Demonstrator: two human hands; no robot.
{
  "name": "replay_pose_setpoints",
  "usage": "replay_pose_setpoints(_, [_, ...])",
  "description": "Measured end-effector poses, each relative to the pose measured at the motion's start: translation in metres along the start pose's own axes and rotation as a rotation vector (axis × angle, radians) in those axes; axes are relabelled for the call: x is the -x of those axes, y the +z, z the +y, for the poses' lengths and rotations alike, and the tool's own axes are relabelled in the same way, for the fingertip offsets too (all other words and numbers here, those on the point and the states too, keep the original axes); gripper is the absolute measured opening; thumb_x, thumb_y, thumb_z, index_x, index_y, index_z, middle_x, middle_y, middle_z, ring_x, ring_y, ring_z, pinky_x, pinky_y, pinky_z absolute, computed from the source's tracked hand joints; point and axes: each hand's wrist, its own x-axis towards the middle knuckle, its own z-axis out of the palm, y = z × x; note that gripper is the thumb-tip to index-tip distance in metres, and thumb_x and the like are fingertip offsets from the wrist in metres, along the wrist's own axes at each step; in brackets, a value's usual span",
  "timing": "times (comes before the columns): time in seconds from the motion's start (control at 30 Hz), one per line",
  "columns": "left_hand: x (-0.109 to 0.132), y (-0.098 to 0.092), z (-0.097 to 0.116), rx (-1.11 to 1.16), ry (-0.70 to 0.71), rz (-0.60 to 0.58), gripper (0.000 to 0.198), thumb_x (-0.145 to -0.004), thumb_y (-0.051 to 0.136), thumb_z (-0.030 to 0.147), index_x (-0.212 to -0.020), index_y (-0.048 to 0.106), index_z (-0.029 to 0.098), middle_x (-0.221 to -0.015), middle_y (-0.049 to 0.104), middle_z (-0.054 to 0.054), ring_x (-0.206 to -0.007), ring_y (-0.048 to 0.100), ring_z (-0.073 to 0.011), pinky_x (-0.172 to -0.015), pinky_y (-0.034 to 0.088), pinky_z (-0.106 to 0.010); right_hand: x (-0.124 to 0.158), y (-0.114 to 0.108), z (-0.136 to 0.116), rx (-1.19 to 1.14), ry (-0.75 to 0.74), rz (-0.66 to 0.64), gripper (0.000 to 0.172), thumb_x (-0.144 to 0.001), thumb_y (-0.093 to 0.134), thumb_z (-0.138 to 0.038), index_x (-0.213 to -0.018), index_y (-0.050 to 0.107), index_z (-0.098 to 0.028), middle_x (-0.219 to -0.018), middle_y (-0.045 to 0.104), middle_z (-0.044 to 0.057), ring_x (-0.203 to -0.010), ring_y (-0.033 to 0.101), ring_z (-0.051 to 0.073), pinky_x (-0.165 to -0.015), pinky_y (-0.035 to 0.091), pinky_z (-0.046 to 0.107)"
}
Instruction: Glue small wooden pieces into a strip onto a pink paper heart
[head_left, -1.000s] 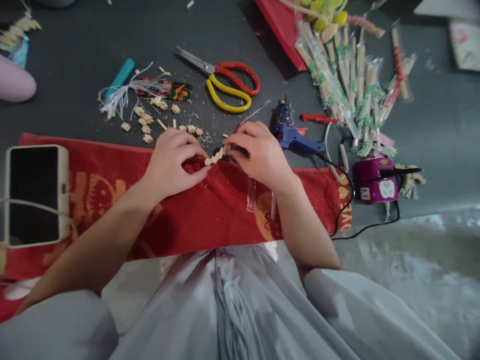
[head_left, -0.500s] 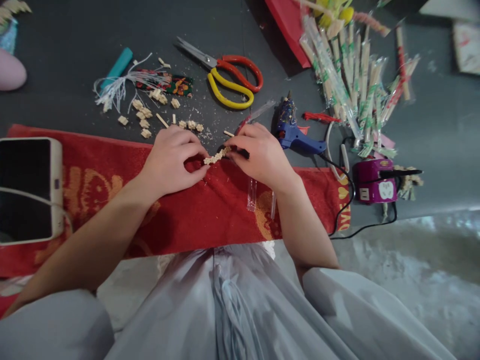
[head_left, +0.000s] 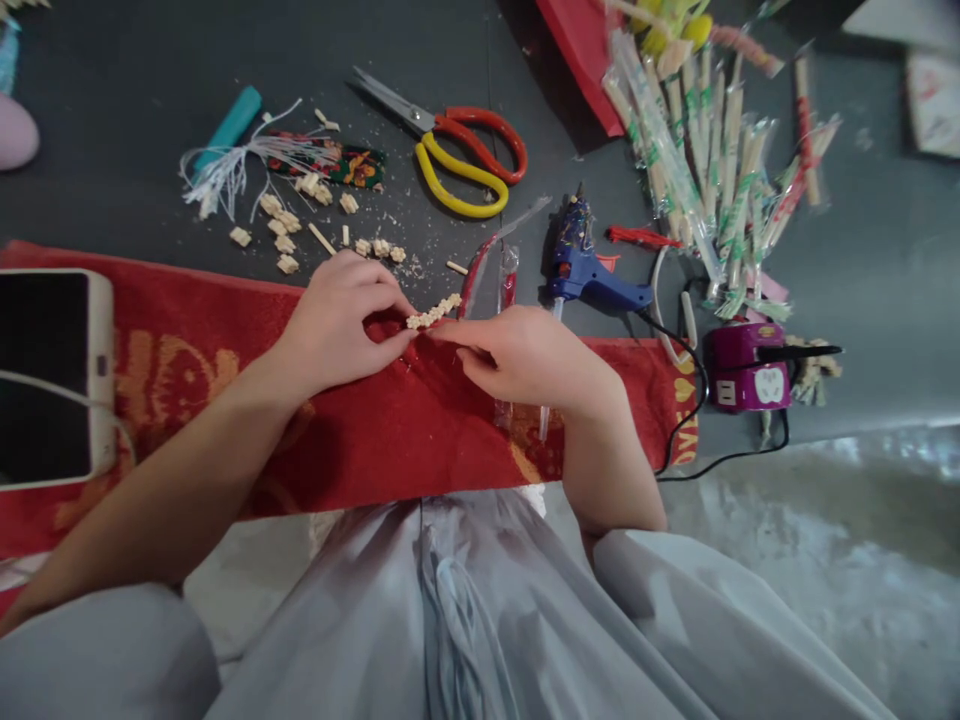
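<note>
My left hand (head_left: 341,315) pinches one end of a short strip of small glued wooden pieces (head_left: 433,312) above the red cloth (head_left: 360,420). My right hand (head_left: 525,355) lies just below and to the right of the strip, palm turned up, fingers loosely curled, its fingertips near the strip's near end. Whether they touch the strip I cannot tell. Loose small wooden pieces (head_left: 289,225) lie on the dark floor beyond my left hand.
Scissors with red and yellow handles (head_left: 457,150), a blue glue gun (head_left: 589,270) with its cable, a purple socket block (head_left: 746,370), packs of wrapped chopsticks (head_left: 697,150), a teal lighter (head_left: 229,125), white threads (head_left: 225,175) and a phone (head_left: 45,370) surround the cloth.
My right hand has let go of the strip's far end, come back toward me and turned palm up. The left hand keeps its pinch on the strip.
</note>
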Motion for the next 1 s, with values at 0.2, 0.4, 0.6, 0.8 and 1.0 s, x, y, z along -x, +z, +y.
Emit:
replay_pose_setpoints(0.2, [0.000, 0.000, 0.002, 0.010, -0.003, 0.024, 0.017, -0.096, 0.065, 0.040, -0.091, 0.075, 0.028, -0.096, 0.075, -0.003, -0.097, 0.069, -0.0275, -0.095, 0.055, -0.049, -0.001, -0.005, -0.008, 0.057, -0.003, -0.085, 0.062, -0.099, 0.042, -0.015, -0.152, 0.072, -0.027, -0.088, 0.077, 0.005, -0.064, 0.039, 0.015, -0.064, 0.023, 0.032])
replay_pose_setpoints(0.4, [0.000, 0.001, 0.002, 0.020, -0.020, 0.031, 0.015, -0.095, 0.065, 0.039, -0.090, 0.075, 0.029, -0.096, 0.075, -0.003, -0.099, 0.068, -0.0289, -0.095, 0.055, -0.050, -0.001, -0.010, -0.014, 0.105, 0.023, -0.178, 0.070, -0.100, 0.042, -0.014, -0.166, 0.059, -0.028, -0.092, 0.080, 0.006, -0.065, 0.044, 0.016, -0.063, 0.023, 0.032])
replay_pose_setpoints(0.6, [0.000, 0.002, 0.002, 0.011, -0.040, 0.030, 0.017, -0.094, 0.066, 0.043, -0.087, 0.074, 0.030, -0.093, 0.075, -0.003, -0.095, 0.069, -0.0290, -0.093, 0.055, -0.050, 0.001, -0.006, -0.008, 0.076, 0.032, -0.096, 0.070, -0.098, 0.042, -0.015, -0.163, 0.062, -0.028, -0.089, 0.079, 0.005, -0.064, 0.047, 0.017, -0.064, 0.027, 0.032])
replay_pose_setpoints(0.8, [-0.001, -0.002, 0.005, 0.020, -0.050, 0.006, 0.018, -0.096, 0.066, 0.044, -0.088, 0.074, 0.030, -0.097, 0.075, -0.004, -0.098, 0.069, -0.0296, -0.096, 0.055, -0.052, 0.002, -0.006, 0.000, 0.030, 0.096, -0.050, 0.066, -0.097, 0.042, -0.016, -0.158, 0.066, -0.025, -0.091, 0.081, 0.006, -0.071, 0.057, 0.018, -0.067, 0.032, 0.032])
replay_pose_setpoints(1.0, [-0.002, -0.002, 0.004, 0.006, -0.037, -0.018, 0.018, -0.095, 0.065, 0.044, -0.090, 0.075, 0.030, -0.098, 0.075, -0.004, -0.100, 0.069, -0.0300, -0.097, 0.056, -0.052, 0.003, -0.007, 0.006, 0.002, 0.151, -0.035, 0.068, -0.098, 0.044, -0.016, -0.163, 0.062, -0.022, -0.098, 0.082, 0.007, -0.077, 0.064, 0.019, -0.070, 0.036, 0.031])
